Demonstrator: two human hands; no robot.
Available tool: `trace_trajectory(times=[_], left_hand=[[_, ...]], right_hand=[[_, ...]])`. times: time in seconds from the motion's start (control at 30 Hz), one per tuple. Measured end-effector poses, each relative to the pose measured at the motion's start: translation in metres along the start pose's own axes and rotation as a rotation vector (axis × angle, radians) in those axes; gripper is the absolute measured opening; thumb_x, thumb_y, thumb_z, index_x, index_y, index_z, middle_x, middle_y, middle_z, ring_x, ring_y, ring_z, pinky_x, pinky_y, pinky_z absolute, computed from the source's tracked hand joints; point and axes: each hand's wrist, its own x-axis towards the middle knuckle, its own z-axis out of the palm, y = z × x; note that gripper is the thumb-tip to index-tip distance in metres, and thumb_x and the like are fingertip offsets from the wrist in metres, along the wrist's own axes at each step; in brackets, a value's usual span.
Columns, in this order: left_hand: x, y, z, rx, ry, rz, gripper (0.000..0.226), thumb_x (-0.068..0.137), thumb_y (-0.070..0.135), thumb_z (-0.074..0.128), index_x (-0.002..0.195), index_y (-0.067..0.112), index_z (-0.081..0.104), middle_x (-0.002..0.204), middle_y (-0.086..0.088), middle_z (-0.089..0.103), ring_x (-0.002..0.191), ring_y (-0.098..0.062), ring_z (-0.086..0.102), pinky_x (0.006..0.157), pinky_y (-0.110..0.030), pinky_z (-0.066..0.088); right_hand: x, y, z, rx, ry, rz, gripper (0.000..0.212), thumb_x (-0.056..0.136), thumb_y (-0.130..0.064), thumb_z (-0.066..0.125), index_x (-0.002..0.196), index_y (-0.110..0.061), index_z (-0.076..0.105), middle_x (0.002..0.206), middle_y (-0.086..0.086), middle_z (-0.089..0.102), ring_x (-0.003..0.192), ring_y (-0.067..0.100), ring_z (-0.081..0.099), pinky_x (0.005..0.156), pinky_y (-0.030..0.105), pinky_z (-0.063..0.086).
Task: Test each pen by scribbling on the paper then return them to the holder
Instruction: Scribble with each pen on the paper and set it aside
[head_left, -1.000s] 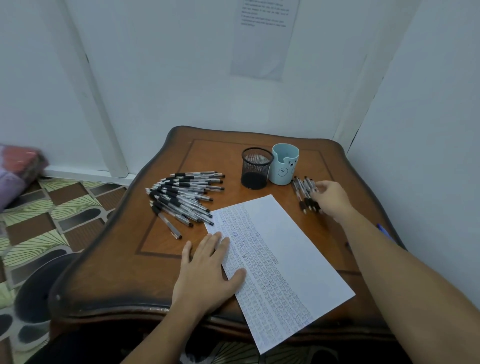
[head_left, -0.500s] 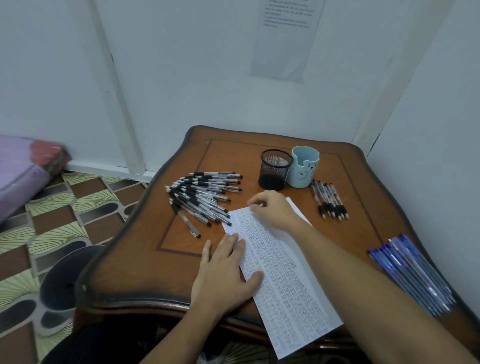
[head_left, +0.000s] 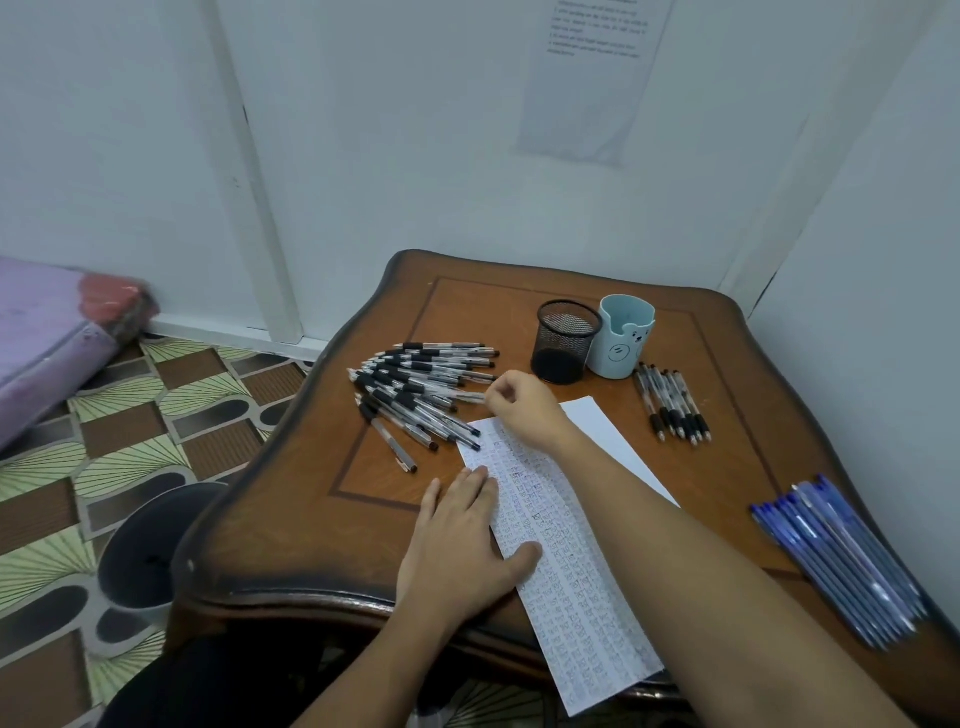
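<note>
A white paper (head_left: 566, 551) covered in scribbles lies on the wooden table (head_left: 322, 530). My left hand (head_left: 462, 545) rests flat on the paper's left edge, fingers straight. My right hand (head_left: 522, 408) is at the right end of a fanned pile of black-grip pens (head_left: 415, 387), its curled fingertips pinching the tip of one pen in the pile. An empty black mesh holder (head_left: 566, 348) and a light blue bear-face holder (head_left: 623, 338) stand behind the paper. A small row of black pens (head_left: 672, 402) lies right of the holders.
A bundle of blue pens (head_left: 841, 561) lies near the table's right edge. White walls close in behind and on the right. Left of the table is patterned floor with a dark round bin (head_left: 150, 545) and a purple mattress (head_left: 47, 338).
My right hand left the small row of pens on the right, crossed over the paper and reached the big pile on the left. The left hand stayed on the paper.
</note>
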Motion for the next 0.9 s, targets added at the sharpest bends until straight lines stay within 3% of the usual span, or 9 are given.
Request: trace_trajectory(times=[0.2, 0.3, 0.4, 0.47, 0.53, 0.7, 0.77, 0.83, 0.9], left_hand=[[-0.001, -0.001, -0.003, -0.002, -0.025, -0.007, 0.105, 0.066, 0.08, 0.015, 0.154, 0.022, 0.022, 0.162, 0.007, 0.01, 0.148, -0.006, 0.002, 0.118, -0.033, -0.011], [-0.001, 0.0, -0.004, -0.002, -0.03, -0.005, 0.108, 0.064, 0.081, 0.012, 0.154, 0.022, 0.021, 0.162, 0.008, 0.01, 0.147, -0.005, 0.002, 0.118, -0.033, -0.011], [-0.001, 0.001, -0.006, -0.011, -0.028, 0.0, 0.109, 0.063, 0.082, 0.012, 0.153, 0.022, 0.023, 0.162, 0.008, 0.012, 0.147, -0.005, 0.003, 0.118, -0.033, -0.01], [-0.002, 0.002, -0.007, -0.021, -0.026, 0.001, 0.11, 0.062, 0.082, 0.011, 0.153, 0.021, 0.023, 0.161, 0.008, 0.013, 0.147, -0.004, 0.004, 0.119, -0.034, -0.009], [-0.002, 0.003, -0.006, -0.016, -0.026, 0.002, 0.11, 0.062, 0.082, 0.011, 0.153, 0.021, 0.024, 0.161, 0.008, 0.014, 0.147, -0.004, 0.004, 0.119, -0.034, -0.008], [-0.001, 0.003, -0.005, -0.003, 0.005, 0.001, 0.11, 0.063, 0.082, 0.014, 0.152, 0.02, 0.029, 0.16, 0.007, 0.018, 0.146, -0.005, 0.01, 0.119, -0.034, -0.006], [-0.001, 0.003, -0.004, 0.005, 0.006, 0.0, 0.11, 0.063, 0.083, 0.014, 0.152, 0.02, 0.029, 0.16, 0.007, 0.018, 0.146, -0.005, 0.011, 0.119, -0.033, -0.006], [-0.001, 0.003, -0.003, -0.001, 0.008, 0.002, 0.109, 0.063, 0.083, 0.015, 0.151, 0.02, 0.029, 0.16, 0.006, 0.019, 0.146, -0.005, 0.011, 0.119, -0.034, -0.006], [-0.001, 0.003, -0.004, -0.009, 0.006, 0.006, 0.109, 0.064, 0.083, 0.015, 0.151, 0.019, 0.029, 0.16, 0.006, 0.019, 0.146, -0.005, 0.011, 0.119, -0.034, -0.006]], right_hand=[[-0.024, 0.013, -0.051, 0.763, 0.226, 0.134, 0.009, 0.105, -0.019, 0.048, 0.101, -0.015, 0.055, 0.114, 0.012, 0.071, 0.096, 0.021, 0.071, 0.08, 0.035, 0.057], [-0.044, 0.017, -0.074, 1.025, 0.296, 0.152, 0.013, 0.108, -0.028, 0.037, 0.105, -0.019, 0.046, 0.094, 0.008, 0.075, 0.084, 0.027, 0.074, 0.08, 0.046, 0.06], [-0.064, 0.02, -0.087, 1.055, 0.362, 0.182, 0.016, 0.109, -0.033, 0.033, 0.109, -0.027, 0.047, 0.066, 0.004, 0.056, 0.046, 0.015, 0.048, 0.046, 0.025, 0.045], [-0.073, 0.023, -0.092, 1.003, 0.352, 0.198, 0.016, 0.108, -0.033, 0.034, 0.112, -0.027, 0.049, 0.063, 0.001, 0.048, 0.045, 0.01, 0.029, 0.042, 0.02, 0.023], [-0.082, 0.028, -0.096, 0.949, 0.311, 0.191, 0.014, 0.105, -0.036, 0.043, 0.109, -0.023, 0.048, 0.062, -0.001, 0.046, 0.046, 0.008, 0.025, 0.041, 0.02, 0.018], [-0.099, 0.042, -0.103, 1.011, 0.332, 0.112, 0.02, 0.096, -0.021, 0.063, 0.083, -0.019, 0.048, 0.056, -0.003, 0.033, 0.043, 0.008, 0.026, 0.037, 0.018, 0.02], [-0.103, 0.046, -0.106, 1.073, 0.348, 0.136, 0.012, 0.101, -0.019, 0.056, 0.09, -0.014, 0.059, 0.055, 0.001, 0.037, 0.047, 0.012, 0.04, 0.044, 0.024, 0.036], [-0.107, 0.051, -0.107, 1.167, 0.319, 0.178, 0.037, 0.106, -0.031, 0.041, 0.093, -0.006, 0.065, 0.062, 0.009, 0.051, 0.059, 0.02, 0.054, 0.064, 0.035, 0.05], [-0.112, 0.057, -0.105, 1.143, 0.275, 0.216, 0.068, 0.106, -0.052, 0.023, 0.089, -0.004, 0.068, 0.067, 0.014, 0.056, 0.061, 0.021, 0.053, 0.064, 0.034, 0.046]])
